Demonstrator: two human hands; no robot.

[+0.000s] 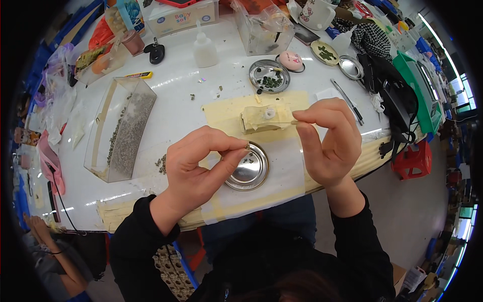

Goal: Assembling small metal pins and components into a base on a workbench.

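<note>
One tiny dark piece [248, 146], too small to identify, is at the closed thumb and forefinger of the left hand [197, 158], above one round metal dish [259, 177] bearing several loose bits. The right hand [333, 138] pinches one thin stick [289, 122] beside one tape-covered block [251, 121] with one small white cup [269, 112] on top. Farther out on the worktop [181, 108] are one dish of dark green pieces [271, 82], one clear bin [95, 146] and one pen [347, 100].
</note>
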